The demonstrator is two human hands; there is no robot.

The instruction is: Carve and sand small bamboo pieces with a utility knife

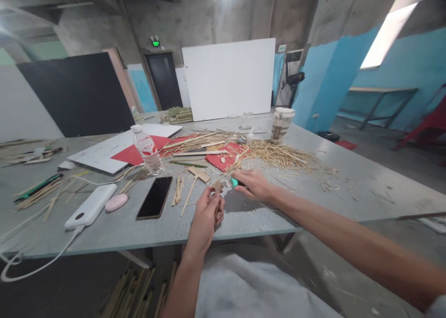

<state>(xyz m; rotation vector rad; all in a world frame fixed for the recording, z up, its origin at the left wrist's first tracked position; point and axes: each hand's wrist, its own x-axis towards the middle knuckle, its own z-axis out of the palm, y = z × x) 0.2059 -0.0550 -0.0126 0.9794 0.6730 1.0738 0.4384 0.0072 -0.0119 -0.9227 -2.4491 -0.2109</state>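
Pinched in the fingers of my left hand [208, 208] is a small flat tan wood piece [218, 185], held up above the table's front edge. My right hand [255, 184] is closed around a green-and-black cutting tool [233, 182], probably a craft knife, with its green end towards the wood piece. Its blade is blurred, and I cannot tell whether it touches the wood. Just left of my hands lie a T-shaped wooden piece [198, 174], a thin stick [188, 197] and short pointed strips [178, 190].
A dark phone [154, 198], white power bank [91, 206] with cable, pink oval case [116, 202] and water bottle [147, 150] stand or lie to the left. Behind my hands are red paper [223, 159], straw [282, 155], a cup [282, 125] and a white board [229, 81].
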